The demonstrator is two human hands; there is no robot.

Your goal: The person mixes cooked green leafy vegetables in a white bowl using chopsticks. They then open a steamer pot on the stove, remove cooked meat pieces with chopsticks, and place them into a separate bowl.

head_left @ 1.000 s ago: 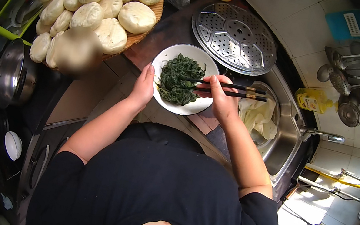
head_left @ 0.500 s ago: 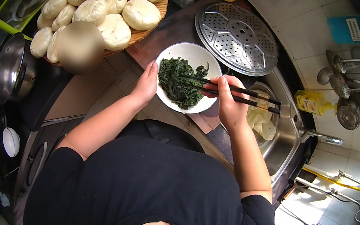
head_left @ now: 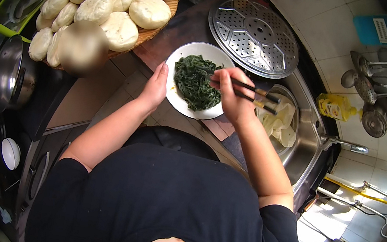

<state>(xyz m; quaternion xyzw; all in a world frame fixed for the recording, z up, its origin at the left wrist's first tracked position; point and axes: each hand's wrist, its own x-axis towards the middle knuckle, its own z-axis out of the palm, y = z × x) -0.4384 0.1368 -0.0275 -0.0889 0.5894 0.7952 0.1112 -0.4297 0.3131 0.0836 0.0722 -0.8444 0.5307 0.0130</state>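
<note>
Gripping chopsticks (head_left: 261,91) is the right hand (head_left: 235,98); left hand (head_left: 155,87) holds bowl (head_left: 187,50)

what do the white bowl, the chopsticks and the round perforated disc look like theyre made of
White bowl: glossy, likely glazed ceramic or enamelled metal, from its smooth pale wall and thin dark rim. Chopsticks: black with gold-coloured bands, perhaps lacquered wood or plastic; blur hides which. Perforated disc: shiny bare metal, probably stainless steel, judging by its silvery reflections.
</note>
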